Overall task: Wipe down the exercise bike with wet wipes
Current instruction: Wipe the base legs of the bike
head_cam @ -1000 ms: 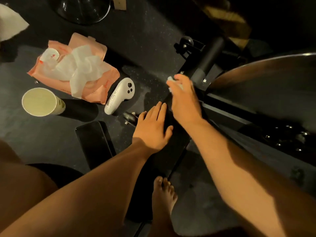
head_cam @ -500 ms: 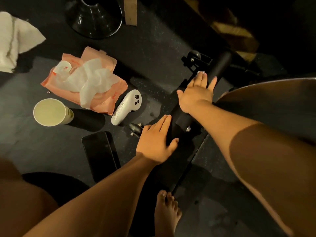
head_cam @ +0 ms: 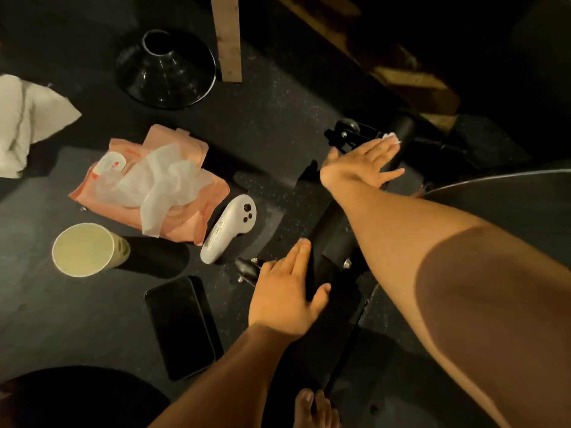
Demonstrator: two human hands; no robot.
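The exercise bike's black base bar (head_cam: 332, 242) runs across the dark floor from near my foot up to a round end cap. My right hand (head_cam: 363, 163) lies flat on the far part of that bar, pressing a white wet wipe (head_cam: 391, 137) whose edge shows past my fingertips. My left hand (head_cam: 285, 293) rests flat on the near part of the bar, fingers together, holding nothing. A pink wipes pack (head_cam: 148, 186) lies open on the floor to the left, with a loose white wipe sticking out of it.
A white controller (head_cam: 228, 231), a paper cup (head_cam: 88, 250) and a black phone (head_cam: 182, 325) lie left of the bar. A black cone-shaped object (head_cam: 165, 69), a wooden post (head_cam: 227, 38) and a white cloth (head_cam: 24, 122) sit farther back. My bare foot (head_cam: 312, 409) is near the bottom edge.
My right hand has slid along the bar away from me, toward the end cap, with the wipe under it. The left hand has stayed on the near part of the bar.
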